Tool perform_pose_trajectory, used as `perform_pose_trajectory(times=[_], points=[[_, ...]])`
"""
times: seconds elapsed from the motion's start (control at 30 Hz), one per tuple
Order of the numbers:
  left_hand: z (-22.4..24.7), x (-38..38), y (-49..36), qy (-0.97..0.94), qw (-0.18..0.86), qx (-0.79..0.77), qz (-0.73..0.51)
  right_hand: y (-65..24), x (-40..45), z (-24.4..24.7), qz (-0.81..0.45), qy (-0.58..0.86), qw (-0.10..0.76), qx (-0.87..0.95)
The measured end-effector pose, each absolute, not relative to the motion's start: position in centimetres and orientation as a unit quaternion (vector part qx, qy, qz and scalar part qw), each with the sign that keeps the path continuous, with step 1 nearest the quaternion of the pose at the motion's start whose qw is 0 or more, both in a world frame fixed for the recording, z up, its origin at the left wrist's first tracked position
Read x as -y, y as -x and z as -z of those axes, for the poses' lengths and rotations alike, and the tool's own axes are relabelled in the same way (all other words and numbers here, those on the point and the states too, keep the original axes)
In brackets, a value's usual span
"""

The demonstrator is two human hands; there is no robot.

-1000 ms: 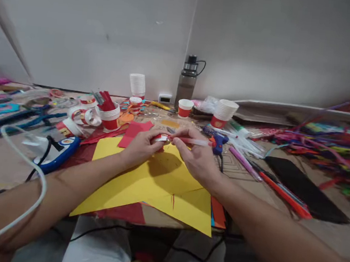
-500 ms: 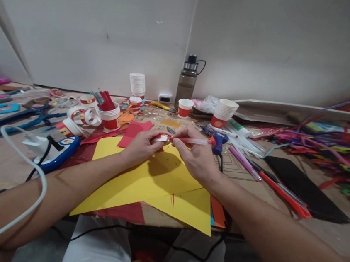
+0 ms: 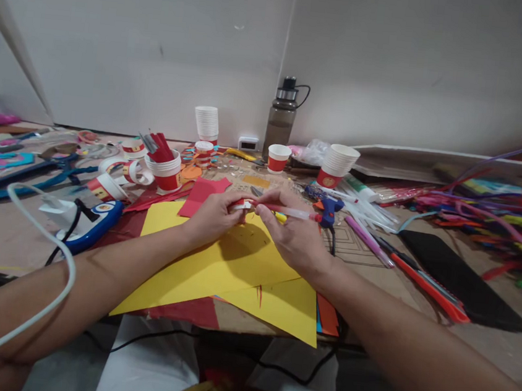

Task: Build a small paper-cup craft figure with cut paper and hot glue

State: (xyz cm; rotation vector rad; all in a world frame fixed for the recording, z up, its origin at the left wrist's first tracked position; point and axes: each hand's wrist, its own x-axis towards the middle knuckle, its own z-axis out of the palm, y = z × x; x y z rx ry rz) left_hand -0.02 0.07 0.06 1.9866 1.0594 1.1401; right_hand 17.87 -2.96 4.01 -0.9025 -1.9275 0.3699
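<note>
Over the yellow paper sheets (image 3: pixel 179 268), my left hand (image 3: pixel 214 218) pinches a small red-and-white piece (image 3: pixel 242 205), perhaps cut from a paper cup; the fingers hide much of it. Closed around a red pen (image 3: pixel 299 213) with a clear barrel, my right hand (image 3: pixel 300 243) brings its tip end up against that piece. Whether the tip touches it I cannot make out. Red paper (image 3: pixel 200 195) lies just beyond my left hand. A blue glue gun (image 3: pixel 331 210) rests to the right of my right hand.
At the left stand a cup of pens (image 3: pixel 168 170) and a blue-and-white power strip (image 3: pixel 99 225) with a white cable looping over my left forearm. A bottle (image 3: pixel 280 123) and stacked paper cups (image 3: pixel 339 163) are at the back. A red utility knife (image 3: pixel 433 288) lies right, by a black slab (image 3: pixel 462 279).
Both hands keep their hold on the piece and the pen, with only slight finger movement. The whole view has shifted a little. A bit of yellow now shows by my right fingers.
</note>
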Motion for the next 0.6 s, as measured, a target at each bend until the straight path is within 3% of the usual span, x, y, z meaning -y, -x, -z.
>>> perform_pose_trajectory(times=[0.6], points=[[-0.5, 0.37, -0.04, -0.781, 0.237, -0.41, -0.406, -18.0, 2.97, -3.48, -0.158, 0.367, 0.442, 0.803]])
